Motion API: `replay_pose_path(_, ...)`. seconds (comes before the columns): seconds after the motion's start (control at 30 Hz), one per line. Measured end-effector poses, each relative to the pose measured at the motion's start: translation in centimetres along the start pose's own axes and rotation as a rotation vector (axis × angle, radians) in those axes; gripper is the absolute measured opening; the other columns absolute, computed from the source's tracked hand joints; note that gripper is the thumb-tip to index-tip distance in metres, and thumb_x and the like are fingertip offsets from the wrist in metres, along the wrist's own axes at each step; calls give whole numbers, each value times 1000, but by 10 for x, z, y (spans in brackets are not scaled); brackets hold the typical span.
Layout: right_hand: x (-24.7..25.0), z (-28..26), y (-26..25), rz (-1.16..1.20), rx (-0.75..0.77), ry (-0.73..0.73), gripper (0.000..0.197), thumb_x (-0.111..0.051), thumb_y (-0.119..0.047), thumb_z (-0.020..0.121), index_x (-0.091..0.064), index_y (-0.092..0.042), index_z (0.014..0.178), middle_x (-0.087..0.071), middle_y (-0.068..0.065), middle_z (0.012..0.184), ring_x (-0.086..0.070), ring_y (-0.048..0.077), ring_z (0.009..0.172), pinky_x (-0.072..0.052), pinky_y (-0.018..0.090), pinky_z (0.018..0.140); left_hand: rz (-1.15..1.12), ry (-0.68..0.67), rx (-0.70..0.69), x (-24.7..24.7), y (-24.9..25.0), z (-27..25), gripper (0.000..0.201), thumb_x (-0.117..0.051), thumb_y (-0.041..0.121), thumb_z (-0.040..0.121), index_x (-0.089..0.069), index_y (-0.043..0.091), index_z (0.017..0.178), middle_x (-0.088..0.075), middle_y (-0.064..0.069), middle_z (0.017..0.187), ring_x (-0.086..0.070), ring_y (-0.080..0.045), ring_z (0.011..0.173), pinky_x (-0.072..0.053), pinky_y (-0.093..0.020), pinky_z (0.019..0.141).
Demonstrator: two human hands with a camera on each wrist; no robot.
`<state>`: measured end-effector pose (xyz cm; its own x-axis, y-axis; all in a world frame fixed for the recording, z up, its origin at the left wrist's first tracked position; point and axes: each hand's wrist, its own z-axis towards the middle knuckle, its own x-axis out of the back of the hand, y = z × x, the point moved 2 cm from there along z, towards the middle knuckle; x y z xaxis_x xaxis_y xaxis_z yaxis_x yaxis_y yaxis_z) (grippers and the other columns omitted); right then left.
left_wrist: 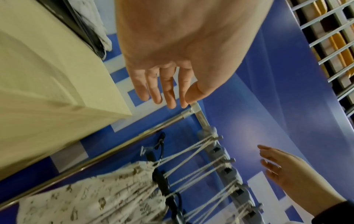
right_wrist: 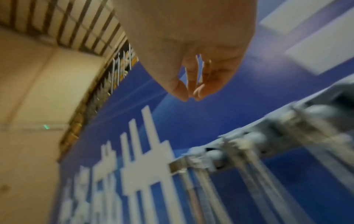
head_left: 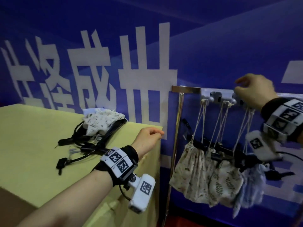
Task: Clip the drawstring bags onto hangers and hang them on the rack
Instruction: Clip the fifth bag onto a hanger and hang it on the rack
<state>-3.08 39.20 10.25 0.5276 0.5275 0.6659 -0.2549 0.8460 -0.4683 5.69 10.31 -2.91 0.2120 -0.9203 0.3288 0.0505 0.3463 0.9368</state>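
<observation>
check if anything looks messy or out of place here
Yes. On the yellow table, the black hangers lie in a tangled heap with a patterned drawstring bag crumpled on top, near the far edge. The bags on the rack hang bunched together and overlapping. Nothing looks damaged.

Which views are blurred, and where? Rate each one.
Head view: mostly sharp, right hand slightly smeared. Left wrist view: left hand sharp, patterned cream drawstring bag soft. Right wrist view: worst, grey hook rail streaked by motion, fingers soft.
</observation>
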Motion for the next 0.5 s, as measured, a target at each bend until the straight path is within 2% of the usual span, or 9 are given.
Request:
replay_pose_path(0.07, -20, -4, -38, 183, 3, -79, 21, -59, -18, 85, -71, -16, 102, -70, 13, 96, -65, 31, 96, -53, 38, 87, -15, 58, 22, 25, -5, 1, 21, -51, 10, 92, -67, 15, 105, -64, -3, 100, -55, -9, 86, -42, -21, 70)
replay_pose_path(0.13, -46, -12, -76, 373, 4, -151, 15, -59, -18, 86, -72, -18, 94, -69, 9, 84, -67, 22, 75, -58, 27, 64, -50, 119, 57, 52, -9, 2, 22, -52, 12, 91, -64, 16, 108, -61, -5, 99, -54, -14, 87, -43, -24, 69)
replay_pose_path(0.17, -59, -17, -93, 419, 21, -189, 14, -59, -17, 86, -71, -18, 92, -68, 7, 81, -64, 17, 67, -54, 19, 50, -68, 154, 78, 66, -12, 3, 24, -51, 12, 91, -63, 16, 111, -59, -4, 99, -53, -15, 89, -43, -26, 71)
replay_pose_path(0.2, -74, -23, -110, 451, 42, -241, 12, -59, -17, 87, -71, -17, 92, -66, 6, 80, -62, 13, 63, -48, 15, 41, -92, 198, 95, 80, -15, 5, 25, -50, 11, 91, -62, 17, 113, -57, -3, 99, -52, -16, 89, -43, -27, 72)
replay_pose_path(0.23, -89, -29, -125, 479, 61, -297, 11, -59, -16, 88, -70, -16, 91, -66, 6, 81, -61, 12, 63, -45, 13, 38, -121, 240, 113, 94, -18, 6, 25, -48, 10, 91, -62, 19, 110, -57, -2, 97, -52, -15, 87, -43, -27, 71)
replay_pose_path(0.3, -115, -41, -148, 524, 79, -401, 10, -59, -17, 89, -69, -17, 88, -69, 7, 89, -63, 13, 67, -45, 18, 43, -167, 292, 174, 118, -24, 11, 24, -44, 7, 92, -61, 24, 97, -56, 1, 89, -49, -13, 78, -41, -27, 68)
replay_pose_path(0.33, -128, -46, -157, 552, 79, -447, 9, -60, -17, 89, -68, -18, 85, -70, 8, 93, -64, 14, 69, -46, 20, 47, -183, 300, 214, 130, -30, 16, 23, -43, 7, 92, -59, 24, 95, -55, -1, 90, -48, -15, 78, -40, -28, 69)
replay_pose_path(0.4, -149, -59, -167, 590, 64, -535, 8, -60, -19, 91, -67, -17, 88, -70, 8, 99, -63, 14, 70, -47, 24, 52, -194, 318, 307, 149, -43, 26, 21, -43, 11, 92, -55, 19, 107, -53, -7, 102, -46, -22, 88, -39, -31, 75)
replay_pose_path(0.5, -172, -77, -171, 596, 39, -624, 17, -57, -20, 93, -66, -8, 100, -68, 10, 102, -61, 13, 72, -51, 24, 55, -199, 346, 390, 167, -62, 42, 25, -44, 11, 92, -49, 12, 117, -50, -11, 106, -46, -24, 85, -39, -30, 71)
